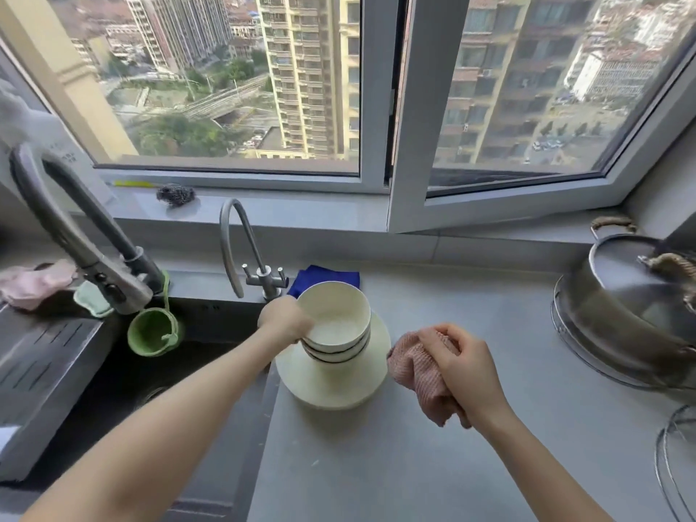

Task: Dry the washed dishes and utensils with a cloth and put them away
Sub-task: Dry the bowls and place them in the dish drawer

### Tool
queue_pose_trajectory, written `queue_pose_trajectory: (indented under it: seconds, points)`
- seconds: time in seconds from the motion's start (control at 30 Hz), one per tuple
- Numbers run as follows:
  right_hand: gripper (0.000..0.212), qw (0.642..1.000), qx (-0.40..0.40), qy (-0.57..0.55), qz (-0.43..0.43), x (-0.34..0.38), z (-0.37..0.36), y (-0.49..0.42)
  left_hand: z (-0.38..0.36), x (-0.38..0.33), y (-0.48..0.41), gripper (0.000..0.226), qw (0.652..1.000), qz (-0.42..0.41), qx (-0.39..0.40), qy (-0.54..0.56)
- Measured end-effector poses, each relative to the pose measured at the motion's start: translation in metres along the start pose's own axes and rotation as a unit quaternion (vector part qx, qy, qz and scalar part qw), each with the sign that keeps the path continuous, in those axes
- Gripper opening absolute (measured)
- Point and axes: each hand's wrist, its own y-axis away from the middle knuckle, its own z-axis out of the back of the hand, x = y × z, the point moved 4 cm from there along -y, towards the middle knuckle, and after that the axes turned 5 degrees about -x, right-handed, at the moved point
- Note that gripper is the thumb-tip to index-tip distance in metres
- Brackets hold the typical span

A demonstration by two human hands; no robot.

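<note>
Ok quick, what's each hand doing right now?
The left hand grips the top bowl.
The right hand holds the pink cloth.

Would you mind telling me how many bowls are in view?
3, all stacked on the plate: the top bowl, tilted, its rim gripped by the left hand; the middle bowl nested under it; the bottom bowl lowest. Another could be hidden inside the stack.
</note>
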Motion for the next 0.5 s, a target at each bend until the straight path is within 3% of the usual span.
queue_pose_trajectory:
  seconds: [0.27,0.37,0.5]
  points:
    - [0.014,1.0,-0.011,-0.001,0.005,0.009,-0.011,-0.011,0.019,-0.019,-0.006,0.024,0.998,-0.045,0.048,-0.017]
    - [0.013,1.0,-0.023,-0.009,0.008,0.014,-0.01,-0.012,0.032,-0.037,0.0,0.012,0.993,-0.103,0.017,-0.061]
    - [0.013,0.999,-0.036,-0.013,0.017,0.017,-0.008,-0.011,0.047,-0.048,0.014,0.023,0.98,-0.177,-0.019,-0.094]
